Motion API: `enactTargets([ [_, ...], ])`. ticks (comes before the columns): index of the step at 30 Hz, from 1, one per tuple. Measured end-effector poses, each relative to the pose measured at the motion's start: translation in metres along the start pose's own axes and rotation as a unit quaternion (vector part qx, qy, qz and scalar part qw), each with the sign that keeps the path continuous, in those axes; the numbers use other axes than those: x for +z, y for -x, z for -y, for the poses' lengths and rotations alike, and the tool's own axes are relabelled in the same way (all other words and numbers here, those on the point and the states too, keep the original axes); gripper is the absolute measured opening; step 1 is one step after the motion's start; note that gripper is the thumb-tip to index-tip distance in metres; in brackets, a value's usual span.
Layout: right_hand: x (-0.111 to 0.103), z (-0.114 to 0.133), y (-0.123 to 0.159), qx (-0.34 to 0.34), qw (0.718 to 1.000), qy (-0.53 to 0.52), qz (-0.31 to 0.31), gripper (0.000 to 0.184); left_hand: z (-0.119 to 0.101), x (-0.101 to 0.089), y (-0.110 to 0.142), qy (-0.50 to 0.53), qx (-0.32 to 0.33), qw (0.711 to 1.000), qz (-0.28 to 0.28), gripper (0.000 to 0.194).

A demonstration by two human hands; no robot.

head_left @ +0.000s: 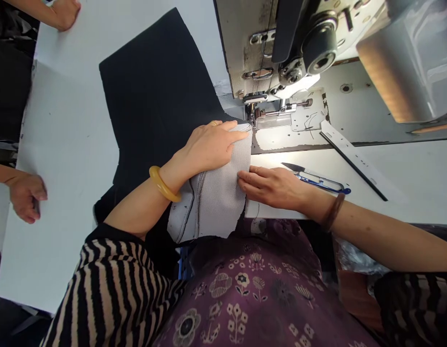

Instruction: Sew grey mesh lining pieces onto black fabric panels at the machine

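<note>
A piece of grey mesh fabric (225, 202) with dark seams lies over a large black fabric piece (154, 82). Their upper right corner reaches the presser foot (253, 115) of a sewing machine (252, 53). Flat on the grey fabric, just left of the needle area, rests my left hand (212, 147), its fingers stretched toward the foot. My right hand (269, 185) is closed at the right edge of the grey fabric, fingertips pinching that edge; its thumb is mostly hidden. Blue-handled thread snips (322, 183) lie just beyond my right hand.
A white strip with a black edge (353, 159) lies slanted on the right of the table. A translucent guard (411, 58) hangs at upper right. Another person's hands, one at upper left (65, 13) and one lower (27, 196), rest at the white table's (68, 144) far left.
</note>
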State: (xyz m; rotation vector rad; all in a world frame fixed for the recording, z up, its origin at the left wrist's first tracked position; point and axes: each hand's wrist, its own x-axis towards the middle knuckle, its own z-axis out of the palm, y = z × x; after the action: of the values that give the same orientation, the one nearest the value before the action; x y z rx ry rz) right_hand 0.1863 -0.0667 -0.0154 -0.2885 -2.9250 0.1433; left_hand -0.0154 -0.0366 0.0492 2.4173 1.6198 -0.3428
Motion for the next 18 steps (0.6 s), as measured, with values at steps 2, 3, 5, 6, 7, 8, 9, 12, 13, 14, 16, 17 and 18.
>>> enactTargets([
  [2,0.0009,0.0003,-0.0007,0.009,1.0,-0.013,-0.009,0.026,0.0025,-0.0001,-0.0019,0.002,0.003,1.0,-0.006,0.047],
  [3,0.0015,0.0005,-0.001,0.012,1.0,-0.018,-0.011,0.027,0.0038,0.0001,-0.0027,0.002,0.006,1.0,-0.009,0.046],
  [5,0.0028,0.0011,-0.001,0.017,1.0,-0.021,-0.012,0.029,0.0056,0.0004,-0.0038,0.002,0.009,1.0,-0.014,0.046],
  [6,0.0035,0.0013,-0.0008,0.019,1.0,-0.02,-0.011,0.03,0.0058,0.0006,-0.004,0.001,0.009,1.0,-0.015,0.046],
  [7,0.0043,0.0014,-0.0006,0.022,1.0,-0.02,-0.01,0.031,0.0056,0.0007,-0.004,-0.001,0.008,1.0,-0.014,0.046],
  [8,0.005,0.0015,-0.0003,0.023,0.999,-0.021,-0.01,0.031,0.0049,0.0007,-0.0038,-0.002,0.007,1.0,-0.013,0.047],
  [9,0.0056,0.0016,0.0001,0.024,0.999,-0.024,-0.01,0.031,0.0038,0.0009,-0.0034,-0.004,0.005,1.0,-0.012,0.047],
  [12,0.0061,0.0014,0.001,0.02,0.999,-0.021,-0.013,0.03,0.0,0.0019,-0.0016,-0.007,-0.004,1.0,-0.016,0.048],
  [13,0.0055,0.0013,0.0013,0.018,1.0,-0.014,-0.012,0.029,-0.0009,0.0026,-0.0011,-0.007,-0.006,1.0,-0.018,0.048],
  [14,0.0046,0.0011,0.0015,0.014,1.0,-0.004,-0.011,0.028,-0.0015,0.0035,-0.0006,-0.008,-0.008,1.0,-0.023,0.048],
  [16,0.0021,0.0009,0.0022,0.004,1.0,0.02,-0.01,0.027,-0.0019,0.0053,-0.0001,-0.01,-0.002,0.999,-0.032,0.047],
  [17,0.0007,0.0007,0.0025,-0.005,0.999,0.036,-0.013,0.027,-0.0018,0.006,-0.0003,-0.011,0.004,0.999,-0.037,0.047],
  [18,-0.0006,0.0005,0.0028,-0.017,0.998,0.057,-0.018,0.028,-0.0017,0.0065,-0.0007,-0.011,0.009,0.999,-0.04,0.046],
])
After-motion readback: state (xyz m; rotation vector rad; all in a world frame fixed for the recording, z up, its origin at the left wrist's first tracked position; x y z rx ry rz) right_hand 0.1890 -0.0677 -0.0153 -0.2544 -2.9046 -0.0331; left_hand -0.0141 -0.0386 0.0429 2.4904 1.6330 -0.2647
